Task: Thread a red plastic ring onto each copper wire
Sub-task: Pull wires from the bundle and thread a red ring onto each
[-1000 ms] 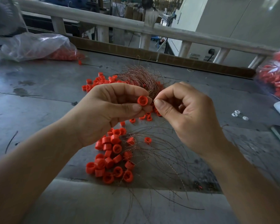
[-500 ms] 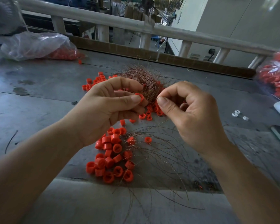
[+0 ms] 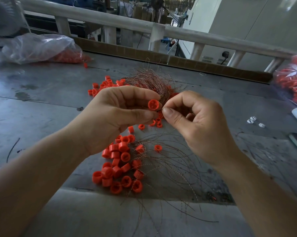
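Observation:
My left hand (image 3: 117,115) pinches a red plastic ring (image 3: 153,104) between thumb and fingertips, its open face turned toward me. My right hand (image 3: 194,124) is just right of it, thumb and forefinger pinched together beside the ring, apparently on a thin copper wire that is too fine to make out. Beyond the hands lies a tangled bundle of copper wires (image 3: 153,82). On the grey metal table (image 3: 41,103) below the hands sits a pile of loose red rings (image 3: 118,165) with curved copper wires (image 3: 170,168) spread to its right.
More red rings (image 3: 103,84) are scattered behind my left hand. A clear plastic bag with red rings (image 3: 41,48) lies at the far left, another bag of red parts (image 3: 293,79) at the right edge. Small white pieces (image 3: 254,120) lie right. A white railing (image 3: 161,29) runs beyond the table.
The ring, half hidden between my left fingertips half a second ago, is again turned face-on toward me. My right hand's pinch stays beside it; both hands have barely shifted.

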`<state>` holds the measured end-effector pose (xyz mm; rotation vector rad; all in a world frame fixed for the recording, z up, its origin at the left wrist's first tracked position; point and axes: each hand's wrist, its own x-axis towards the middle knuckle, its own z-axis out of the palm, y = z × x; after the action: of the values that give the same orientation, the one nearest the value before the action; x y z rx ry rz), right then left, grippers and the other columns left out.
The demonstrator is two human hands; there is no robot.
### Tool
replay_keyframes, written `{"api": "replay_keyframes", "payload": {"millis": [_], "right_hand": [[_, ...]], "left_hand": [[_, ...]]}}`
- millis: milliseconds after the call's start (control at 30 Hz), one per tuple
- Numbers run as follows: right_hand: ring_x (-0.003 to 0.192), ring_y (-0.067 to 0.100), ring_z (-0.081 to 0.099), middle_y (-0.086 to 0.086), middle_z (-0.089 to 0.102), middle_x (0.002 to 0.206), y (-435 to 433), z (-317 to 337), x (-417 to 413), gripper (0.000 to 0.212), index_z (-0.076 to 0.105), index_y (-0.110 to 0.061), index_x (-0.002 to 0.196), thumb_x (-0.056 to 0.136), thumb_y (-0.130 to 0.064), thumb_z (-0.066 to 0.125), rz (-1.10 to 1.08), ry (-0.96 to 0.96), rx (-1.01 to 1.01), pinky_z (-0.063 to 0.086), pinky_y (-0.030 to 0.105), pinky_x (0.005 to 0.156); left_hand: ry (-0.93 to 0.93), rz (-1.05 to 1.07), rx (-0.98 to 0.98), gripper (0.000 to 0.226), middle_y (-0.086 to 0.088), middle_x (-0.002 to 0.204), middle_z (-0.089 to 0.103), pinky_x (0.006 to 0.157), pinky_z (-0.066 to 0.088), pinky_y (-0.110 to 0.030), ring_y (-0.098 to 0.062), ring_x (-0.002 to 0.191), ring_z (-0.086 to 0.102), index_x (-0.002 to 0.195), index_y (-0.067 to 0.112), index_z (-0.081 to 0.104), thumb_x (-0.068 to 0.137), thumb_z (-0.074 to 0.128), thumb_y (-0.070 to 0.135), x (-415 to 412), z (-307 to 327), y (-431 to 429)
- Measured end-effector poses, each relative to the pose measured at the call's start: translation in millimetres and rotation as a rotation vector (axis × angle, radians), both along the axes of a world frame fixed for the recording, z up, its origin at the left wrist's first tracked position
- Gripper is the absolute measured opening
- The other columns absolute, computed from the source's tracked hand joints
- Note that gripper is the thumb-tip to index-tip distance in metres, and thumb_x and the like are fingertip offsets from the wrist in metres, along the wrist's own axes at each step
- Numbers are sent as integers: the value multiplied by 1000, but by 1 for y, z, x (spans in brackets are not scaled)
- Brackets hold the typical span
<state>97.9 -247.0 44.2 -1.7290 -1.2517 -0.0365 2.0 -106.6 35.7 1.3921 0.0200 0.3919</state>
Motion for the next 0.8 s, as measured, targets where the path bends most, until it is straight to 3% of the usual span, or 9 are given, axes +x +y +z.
{"api": "replay_keyframes", "payload": {"millis": [100, 800], "right_hand": [[53, -3, 49, -12, 53, 63, 0, 1, 0, 9, 62, -18, 70, 78, -19, 57, -4, 10, 1, 35, 7, 50], [50, 0, 48, -10, 51, 51, -2, 5, 0, 18, 60, -18, 66, 83, -11, 63, -57, 52, -17, 36, 10, 47]], "left_hand": [[-4, -16, -25, 30, -3, 74, 72, 62, 53, -16, -11, 69, 69, 79, 15, 75, 54, 70, 0, 0, 1, 0], [1, -21, -81, 27, -7, 83, 74, 67, 55, -20, -17, 79, 71, 90, 9, 72, 70, 55, 3, -3, 2, 2]]}}
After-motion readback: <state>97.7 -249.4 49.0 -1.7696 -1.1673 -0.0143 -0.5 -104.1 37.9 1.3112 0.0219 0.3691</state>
